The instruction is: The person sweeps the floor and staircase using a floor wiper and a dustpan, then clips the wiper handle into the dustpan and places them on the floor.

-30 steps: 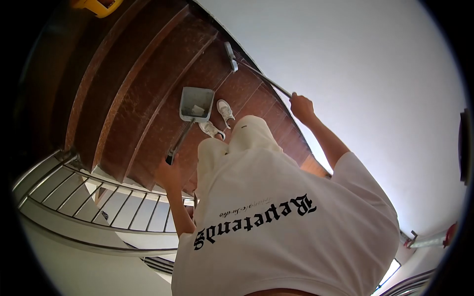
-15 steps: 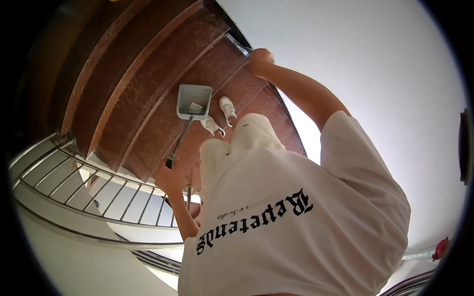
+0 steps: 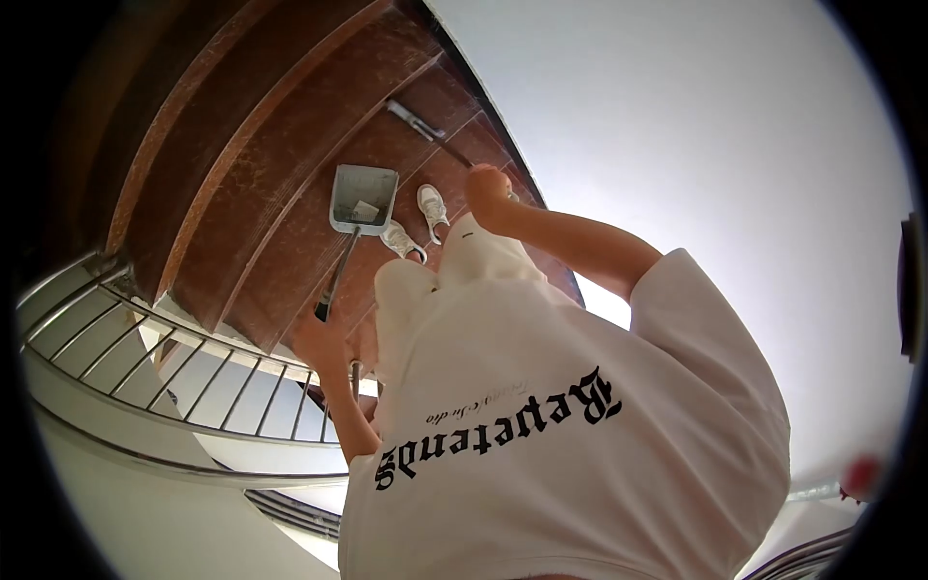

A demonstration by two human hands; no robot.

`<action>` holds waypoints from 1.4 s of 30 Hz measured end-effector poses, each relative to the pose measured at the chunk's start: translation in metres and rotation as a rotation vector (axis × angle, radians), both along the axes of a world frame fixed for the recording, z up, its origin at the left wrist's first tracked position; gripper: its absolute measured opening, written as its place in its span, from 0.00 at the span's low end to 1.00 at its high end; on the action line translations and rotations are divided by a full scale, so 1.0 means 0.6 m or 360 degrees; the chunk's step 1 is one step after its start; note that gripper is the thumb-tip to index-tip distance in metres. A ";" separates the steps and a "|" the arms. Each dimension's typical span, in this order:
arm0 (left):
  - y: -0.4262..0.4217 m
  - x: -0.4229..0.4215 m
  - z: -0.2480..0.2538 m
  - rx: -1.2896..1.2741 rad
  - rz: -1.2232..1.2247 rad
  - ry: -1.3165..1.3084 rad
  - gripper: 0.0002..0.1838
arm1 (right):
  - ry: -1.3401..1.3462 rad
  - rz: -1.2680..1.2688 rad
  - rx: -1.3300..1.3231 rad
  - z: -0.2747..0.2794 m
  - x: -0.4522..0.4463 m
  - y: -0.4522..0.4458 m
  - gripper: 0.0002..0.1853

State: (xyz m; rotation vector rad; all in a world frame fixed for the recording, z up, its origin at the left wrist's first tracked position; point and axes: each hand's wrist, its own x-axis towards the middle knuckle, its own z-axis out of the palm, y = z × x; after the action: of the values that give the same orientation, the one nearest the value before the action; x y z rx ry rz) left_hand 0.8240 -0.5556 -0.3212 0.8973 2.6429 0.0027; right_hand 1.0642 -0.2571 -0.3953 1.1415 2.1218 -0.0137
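Note:
My left hand (image 3: 319, 338) is closed around the dark grip of a long-handled dustpan (image 3: 340, 215). The grey pan rests on a reddish-brown stair, just left of my white shoes (image 3: 432, 203), and a pale flat scrap (image 3: 365, 210) lies inside it. In my right hand (image 3: 488, 188), fingers wrapped, is the dark handle of a broom (image 3: 416, 121). Its narrow, light-coloured head is over the stair near the wall side, beyond my shoes; whether it touches the surface I cannot tell.
Curved brown stairs (image 3: 222, 164) fan out to the left and ahead. A metal railing (image 3: 193, 387) with thin bars bends along the left side. On the right stands a white wall (image 3: 677, 126) with a dark edge strip beside the steps.
My right hand has come away from the wall, back toward my body, and the broom head has swung left over the stair. The dustpan stays by my shoes; the whole view shifts slightly.

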 end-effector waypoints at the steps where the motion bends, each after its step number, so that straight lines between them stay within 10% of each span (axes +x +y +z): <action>1: -0.002 -0.003 -0.009 0.0029 -0.0043 0.0013 0.26 | -0.0003 0.0031 0.0019 0.003 0.000 -0.001 0.14; 13: 0.028 0.018 0.045 -0.0124 0.0135 -0.0154 0.26 | 0.0118 0.0098 0.0023 0.117 0.108 0.150 0.08; 22: 0.037 0.059 0.083 -0.0126 0.0279 -0.0136 0.29 | -0.0110 -0.0012 0.0213 -0.062 0.112 0.228 0.12; 42: -0.290 -0.139 0.089 -0.0023 0.0241 -0.0217 0.26 | -0.0158 0.0153 0.0211 0.020 -0.149 -0.301 0.23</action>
State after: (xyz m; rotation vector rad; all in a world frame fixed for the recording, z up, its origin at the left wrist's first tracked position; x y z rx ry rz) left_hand 0.7407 -0.7294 -0.2676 0.6660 2.5728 0.0789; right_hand 0.9745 -0.4380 -0.3836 1.0912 2.1119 0.2269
